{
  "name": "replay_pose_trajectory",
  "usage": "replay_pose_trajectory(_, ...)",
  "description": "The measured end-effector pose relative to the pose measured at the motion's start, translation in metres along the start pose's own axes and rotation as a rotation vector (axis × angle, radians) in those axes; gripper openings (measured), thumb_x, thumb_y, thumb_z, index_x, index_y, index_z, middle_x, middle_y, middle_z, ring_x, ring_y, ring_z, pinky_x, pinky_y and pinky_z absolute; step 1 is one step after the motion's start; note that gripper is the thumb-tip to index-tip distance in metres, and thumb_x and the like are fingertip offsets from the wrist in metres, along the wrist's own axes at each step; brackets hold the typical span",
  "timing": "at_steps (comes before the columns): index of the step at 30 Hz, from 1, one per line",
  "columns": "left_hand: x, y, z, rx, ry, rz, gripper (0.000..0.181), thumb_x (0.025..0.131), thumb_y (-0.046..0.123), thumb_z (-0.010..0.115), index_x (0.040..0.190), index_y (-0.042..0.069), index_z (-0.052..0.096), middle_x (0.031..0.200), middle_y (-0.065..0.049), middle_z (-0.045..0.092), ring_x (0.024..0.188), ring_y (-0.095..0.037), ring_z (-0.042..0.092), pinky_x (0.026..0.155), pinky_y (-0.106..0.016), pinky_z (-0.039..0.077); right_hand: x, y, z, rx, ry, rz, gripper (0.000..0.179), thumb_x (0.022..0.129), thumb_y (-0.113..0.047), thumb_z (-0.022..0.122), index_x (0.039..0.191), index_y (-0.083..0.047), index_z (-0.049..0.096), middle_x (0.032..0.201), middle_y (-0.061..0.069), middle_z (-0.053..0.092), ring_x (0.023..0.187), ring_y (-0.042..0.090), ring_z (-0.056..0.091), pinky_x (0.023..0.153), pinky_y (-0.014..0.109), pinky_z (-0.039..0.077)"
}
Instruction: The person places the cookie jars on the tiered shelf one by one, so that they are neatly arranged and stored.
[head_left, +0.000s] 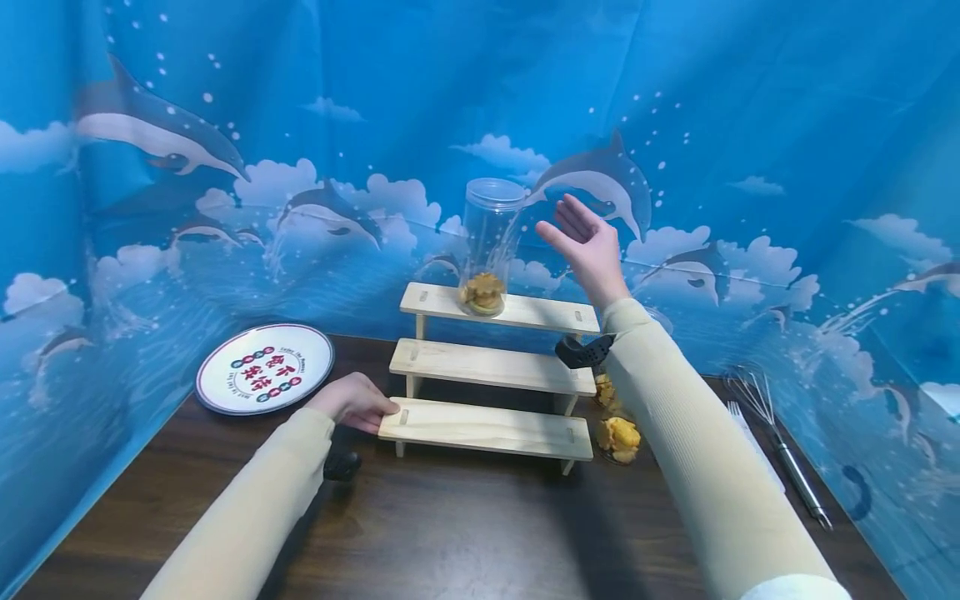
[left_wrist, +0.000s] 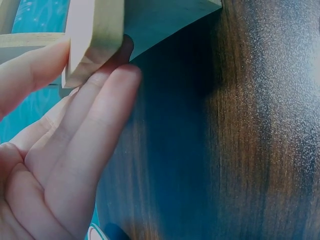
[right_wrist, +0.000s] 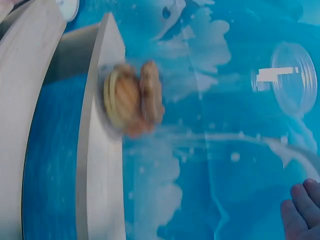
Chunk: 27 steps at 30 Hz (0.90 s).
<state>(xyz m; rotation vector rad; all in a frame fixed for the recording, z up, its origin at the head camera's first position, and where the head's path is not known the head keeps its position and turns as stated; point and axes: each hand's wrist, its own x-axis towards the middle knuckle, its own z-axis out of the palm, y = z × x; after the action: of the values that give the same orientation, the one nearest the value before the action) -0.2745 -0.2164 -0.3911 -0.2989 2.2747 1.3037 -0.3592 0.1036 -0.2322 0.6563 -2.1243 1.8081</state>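
A three-tier wooden display stand [head_left: 483,429] stands on the table, pale boards rising in steps. My left hand [head_left: 357,403] pinches the left end of its lowest board; in the left wrist view the thumb lies on one face of the board [left_wrist: 95,40] and the fingers on the other. On the top tier a tall clear jar [head_left: 491,250] stands upright, with a few brown and yellow cookies [right_wrist: 125,100] at its bottom. My right hand [head_left: 588,246] is raised beside the jar, fingers extended and apart from it, holding nothing.
More yellow pieces [head_left: 619,437] sit to the right of the stand, partly behind my right arm. A white plate [head_left: 265,369] with red lettering lies at the left back. At the right are a whisk [head_left: 783,454] and a fork [head_left: 735,408]. A dolphin-print curtain [head_left: 420,100] hangs behind.
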Motion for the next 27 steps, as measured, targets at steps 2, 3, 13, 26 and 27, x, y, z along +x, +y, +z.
replay_pose_trajectory(2, -0.001, 0.000, -0.001, -0.001, -0.001, -0.004, 0.036, 0.088, 0.012, 0.066, 0.111, -0.015, 0.058, 0.075, -0.008, 0.067, 0.062, -0.011, 0.065, 0.065, -0.027, 0.059, -0.002, 0.002, -0.009, -0.008, 0.010, -0.006, 0.069, 0.087, -0.027, 0.069, 0.145, -0.008, 0.037, 0.146, 0.010, 0.043, 0.133, 0.016, 0.043, 0.107, 0.029, 0.039)
replay_pose_trajectory(3, -0.001, 0.000, -0.001, -0.001, 0.002, -0.006, 0.036, 0.088, 0.012, 0.066, 0.111, -0.015, 0.058, 0.075, -0.008, 0.067, 0.062, -0.011, 0.065, 0.065, -0.027, 0.059, -0.003, 0.003, -0.014, -0.014, 0.014, -0.009, 0.069, 0.087, -0.027, 0.069, 0.145, -0.008, 0.037, 0.146, 0.010, 0.043, 0.133, 0.017, 0.043, 0.108, 0.030, 0.039)
replay_pose_trajectory(13, -0.001, 0.000, 0.000, 0.000, 0.002, -0.012, 0.035, 0.088, 0.012, 0.066, 0.110, -0.014, 0.057, 0.074, -0.006, 0.065, 0.062, -0.011, 0.064, 0.065, -0.027, 0.059, -0.016, 0.016, -0.054, -0.044, 0.031, 0.028, 0.064, 0.088, -0.026, 0.068, 0.143, -0.007, 0.041, 0.144, 0.012, 0.045, 0.132, 0.021, 0.044, 0.109, 0.034, 0.038)
replay_pose_trajectory(26, -0.002, 0.003, 0.001, 0.024, -0.013, -0.002, 0.033, 0.088, 0.013, 0.067, 0.107, -0.013, 0.060, 0.074, -0.007, 0.066, 0.061, -0.011, 0.065, 0.065, -0.026, 0.058, -0.042, 0.029, -0.110, -0.165, 0.053, 0.132, 0.066, 0.089, -0.037, 0.065, 0.145, -0.013, 0.040, 0.144, 0.008, 0.046, 0.132, 0.019, 0.045, 0.112, 0.043, 0.031)
replay_pose_trajectory(27, -0.002, 0.003, 0.001, 0.026, -0.010, -0.004, 0.032, 0.088, 0.013, 0.067, 0.107, -0.012, 0.060, 0.073, -0.007, 0.065, 0.061, -0.011, 0.064, 0.065, -0.025, 0.058, -0.043, 0.030, -0.115, -0.168, 0.054, 0.137, 0.066, 0.089, -0.037, 0.065, 0.145, -0.013, 0.039, 0.144, 0.008, 0.046, 0.132, 0.019, 0.044, 0.112, 0.044, 0.031)
